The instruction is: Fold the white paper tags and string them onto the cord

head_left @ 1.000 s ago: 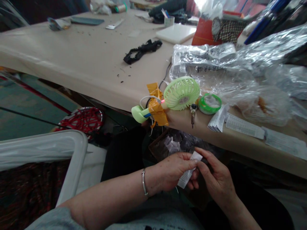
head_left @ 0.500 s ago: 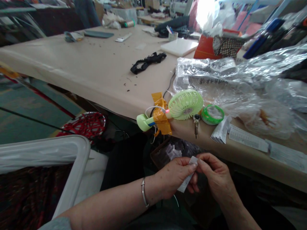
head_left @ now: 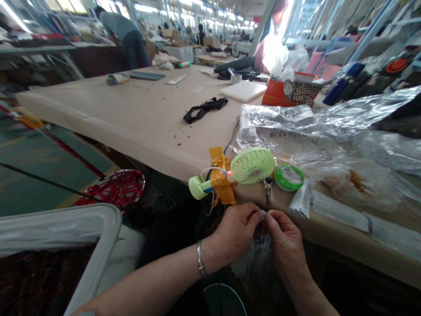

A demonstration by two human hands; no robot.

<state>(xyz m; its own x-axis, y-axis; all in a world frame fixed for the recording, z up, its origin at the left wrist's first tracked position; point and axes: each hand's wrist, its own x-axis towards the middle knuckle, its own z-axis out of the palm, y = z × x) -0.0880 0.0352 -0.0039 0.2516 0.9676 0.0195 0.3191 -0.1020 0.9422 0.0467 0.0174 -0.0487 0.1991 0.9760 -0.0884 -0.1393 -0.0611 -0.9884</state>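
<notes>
My left hand [head_left: 235, 232] and my right hand [head_left: 284, 241] meet fingertip to fingertip just below the table edge, both pinched shut. Between the fingertips only a sliver of a small white paper label [head_left: 262, 214] shows; the rest is hidden by the fingers. A silver bangle [head_left: 199, 259] circles my left wrist. Right above the hands a light green mini fan [head_left: 252, 165] is taped to the table edge with orange tape [head_left: 221, 181], and a small metal tool [head_left: 268, 192] hangs beside it.
A beige table [head_left: 131, 114] carries a green tape roll [head_left: 289, 177], paper label strips [head_left: 338, 210], crinkled plastic bags [head_left: 315, 131], a black fabric piece [head_left: 204, 108] and a red box [head_left: 279, 94]. A white-rimmed bin [head_left: 98, 237] stands at left. Another person [head_left: 126, 33] bends far back.
Both hands have risen towards the table edge and closed tighter. The white label, plainly visible before, is now almost hidden between the fingers. The view has tilted upward.
</notes>
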